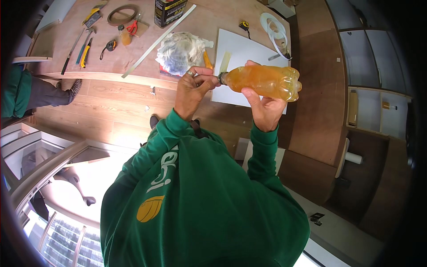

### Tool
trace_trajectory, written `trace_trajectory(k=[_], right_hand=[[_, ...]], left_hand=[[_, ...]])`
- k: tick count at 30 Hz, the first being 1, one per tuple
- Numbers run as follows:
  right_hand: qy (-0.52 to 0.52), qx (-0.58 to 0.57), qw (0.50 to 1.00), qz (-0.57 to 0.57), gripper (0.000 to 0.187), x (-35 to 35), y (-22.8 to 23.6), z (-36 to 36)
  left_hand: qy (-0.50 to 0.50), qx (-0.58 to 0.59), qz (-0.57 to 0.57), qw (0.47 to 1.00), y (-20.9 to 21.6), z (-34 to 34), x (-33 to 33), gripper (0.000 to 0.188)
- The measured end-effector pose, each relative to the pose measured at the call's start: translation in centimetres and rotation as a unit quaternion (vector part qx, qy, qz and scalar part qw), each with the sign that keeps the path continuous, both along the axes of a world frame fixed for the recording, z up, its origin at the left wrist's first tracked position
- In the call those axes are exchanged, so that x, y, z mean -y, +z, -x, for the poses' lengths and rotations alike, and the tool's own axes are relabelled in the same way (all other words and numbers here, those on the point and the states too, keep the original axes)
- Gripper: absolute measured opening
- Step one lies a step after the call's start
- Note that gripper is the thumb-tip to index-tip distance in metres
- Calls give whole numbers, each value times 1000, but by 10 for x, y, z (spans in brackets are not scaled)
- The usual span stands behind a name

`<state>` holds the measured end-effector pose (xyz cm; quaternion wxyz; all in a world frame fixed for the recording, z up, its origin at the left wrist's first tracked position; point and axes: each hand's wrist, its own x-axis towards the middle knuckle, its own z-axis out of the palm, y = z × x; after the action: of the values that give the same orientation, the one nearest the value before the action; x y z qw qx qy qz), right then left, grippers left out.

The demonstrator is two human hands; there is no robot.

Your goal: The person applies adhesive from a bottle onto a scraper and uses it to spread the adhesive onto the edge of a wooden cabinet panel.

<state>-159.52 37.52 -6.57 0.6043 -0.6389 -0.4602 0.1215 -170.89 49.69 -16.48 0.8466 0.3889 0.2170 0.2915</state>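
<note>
A clear plastic bottle (255, 81) with amber liquid in it lies sideways in the air, its neck to the left and its base to the right. My right hand (266, 109) wraps its body from below, the thumb on the near side. At the dark cap my left hand (194, 84) pinches with thumb and fingers; a ring shows on one finger. Beneath the bottle is a white board (240, 49) on the workbench, with a pale yellowish strip (225, 62) on it. A bundle of crumpled clear plastic (182, 51) sits just beyond my left hand.
On the wooden workbench (147, 66) lie a long pale strip (159, 41), a dark can (170, 12), red scissors (132, 28), a small amber bottle (124, 35), tape measures, a hammer and a yellow cutter (86, 53). White edging coil (273, 29) rests far right. Another person's leg (51, 91) is at left.
</note>
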Motion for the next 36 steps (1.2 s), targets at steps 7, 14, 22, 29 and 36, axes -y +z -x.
trace_trajectory(k=[7,14,22,29,36], right_hand=[[11,65,997,26,34,2,1,-1],[-13,29,998,54,31,5,-1,5],[-44,17,993,104,29,5,-8,14],[-96,-142,985,19,47,17,-39,16],[-113,-529,810,-226,53,28,-110,-9]], left_hand=[[3,-22,-9,1000,-2,-4,-3,26],[-6,-42,-36,998,-12,-9,-6,25],[-17,-80,-68,994,-26,0,-18,23],[12,-108,-101,989,-44,50,-51,24],[123,-231,-139,955,-120,140,-181,30]])
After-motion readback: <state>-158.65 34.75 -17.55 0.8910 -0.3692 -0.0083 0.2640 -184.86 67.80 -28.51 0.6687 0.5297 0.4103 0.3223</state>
